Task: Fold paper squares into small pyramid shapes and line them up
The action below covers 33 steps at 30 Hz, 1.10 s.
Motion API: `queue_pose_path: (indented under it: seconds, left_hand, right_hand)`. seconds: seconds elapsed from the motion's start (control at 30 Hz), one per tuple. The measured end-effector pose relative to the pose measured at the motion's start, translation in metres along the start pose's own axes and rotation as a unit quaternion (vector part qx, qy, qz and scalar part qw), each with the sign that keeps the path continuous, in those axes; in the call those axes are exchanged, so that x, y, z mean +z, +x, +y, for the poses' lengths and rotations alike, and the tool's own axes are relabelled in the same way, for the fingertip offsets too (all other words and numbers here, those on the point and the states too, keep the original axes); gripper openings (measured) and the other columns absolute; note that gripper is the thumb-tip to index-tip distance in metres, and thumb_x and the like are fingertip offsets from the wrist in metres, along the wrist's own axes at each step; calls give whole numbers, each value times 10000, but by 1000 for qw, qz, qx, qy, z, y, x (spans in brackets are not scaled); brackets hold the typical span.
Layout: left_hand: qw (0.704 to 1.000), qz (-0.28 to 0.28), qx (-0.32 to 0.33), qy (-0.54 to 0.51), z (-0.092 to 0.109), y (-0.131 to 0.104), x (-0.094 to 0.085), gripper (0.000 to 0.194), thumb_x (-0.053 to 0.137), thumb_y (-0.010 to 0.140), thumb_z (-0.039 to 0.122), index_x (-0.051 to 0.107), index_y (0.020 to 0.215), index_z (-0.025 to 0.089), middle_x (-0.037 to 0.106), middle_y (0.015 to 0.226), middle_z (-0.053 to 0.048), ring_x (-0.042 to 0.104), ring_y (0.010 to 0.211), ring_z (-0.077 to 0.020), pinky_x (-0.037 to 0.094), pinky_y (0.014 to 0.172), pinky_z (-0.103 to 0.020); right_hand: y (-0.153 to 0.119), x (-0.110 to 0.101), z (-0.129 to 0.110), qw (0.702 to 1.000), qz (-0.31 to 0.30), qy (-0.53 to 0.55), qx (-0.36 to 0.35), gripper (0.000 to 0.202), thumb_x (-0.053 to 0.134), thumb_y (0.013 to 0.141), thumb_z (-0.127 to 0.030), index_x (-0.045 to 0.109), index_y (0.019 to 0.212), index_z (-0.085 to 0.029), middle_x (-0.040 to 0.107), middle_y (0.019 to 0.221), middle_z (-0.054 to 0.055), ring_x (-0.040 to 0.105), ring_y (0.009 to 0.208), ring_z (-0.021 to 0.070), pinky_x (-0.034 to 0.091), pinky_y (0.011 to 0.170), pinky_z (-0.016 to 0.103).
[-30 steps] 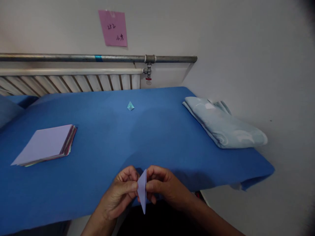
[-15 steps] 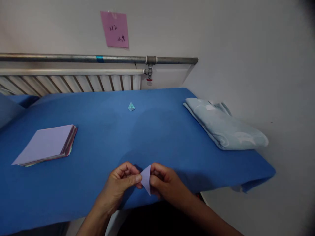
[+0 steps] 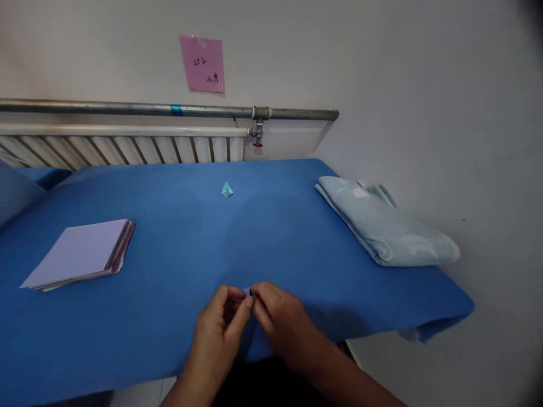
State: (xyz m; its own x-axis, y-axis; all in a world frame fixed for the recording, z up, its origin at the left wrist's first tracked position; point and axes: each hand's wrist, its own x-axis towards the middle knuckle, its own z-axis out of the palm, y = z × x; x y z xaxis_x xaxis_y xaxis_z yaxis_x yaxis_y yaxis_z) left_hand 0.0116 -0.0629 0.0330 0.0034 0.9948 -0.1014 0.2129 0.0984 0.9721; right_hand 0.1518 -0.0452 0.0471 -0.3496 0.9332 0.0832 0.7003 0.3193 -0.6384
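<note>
Close to the front edge of the blue-covered surface, my left hand (image 3: 223, 322) and my right hand (image 3: 280, 316) meet around a small piece of folded purple paper (image 3: 246, 291). Both hands are closed on it, thumbs and fingertips pinching. Only a sliver of the paper shows between the fingers; the rest is hidden. Farther back lies a small light-blue folded paper piece (image 3: 227, 190), pointed at top and bottom, apart from both hands.
A stack of coloured paper (image 3: 78, 249), pale purple on top, lies at the left. A folded pale-green blanket (image 3: 388, 223) is at the right by the wall. Behind the blue sheet (image 3: 178, 226) run a radiator (image 3: 139, 148) and a metal pipe (image 3: 127, 108). A pink note (image 3: 202, 65) hangs above.
The purple paper faced me as a triangle before; now it is turned and mostly covered by fingers. My left hand has moved right, closer to my right hand. The view has tilted slightly up.
</note>
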Motion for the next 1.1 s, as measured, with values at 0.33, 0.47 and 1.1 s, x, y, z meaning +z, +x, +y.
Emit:
queue_pose_path:
  seconds: [0.33, 0.47, 1.1]
  left_hand:
    - [995, 50, 3, 90, 5, 0, 3, 156, 509, 851, 350, 527, 935, 219, 698, 752, -21, 659, 654, -179, 493, 618, -296]
    - [985, 107, 43, 128, 3, 0, 5, 134, 502, 853, 335, 553, 916, 228, 692, 786, -18, 657, 678, -180, 492, 647, -307]
    - [983, 123, 116, 68, 3, -7, -4, 138, 511, 853, 250, 642, 895, 244, 683, 828, -2, 639, 763, -162, 487, 705, -260]
  right_hand:
    - [3, 4, -1, 999, 31, -5, -19, 128, 449, 875, -130, 558, 850, -191, 632, 782, 37, 592, 693, 157, 441, 652, 267]
    - [4, 5, -1, 997, 50, 54, -29, 190, 436, 867, -106, 571, 964, -198, 657, 869, 49, 620, 787, 165, 461, 720, 274]
    - [8, 10, -9, 843, 79, 512, 147, 53, 548, 733, -231, 587, 758, -205, 566, 596, -58, 492, 483, 76, 394, 492, 201]
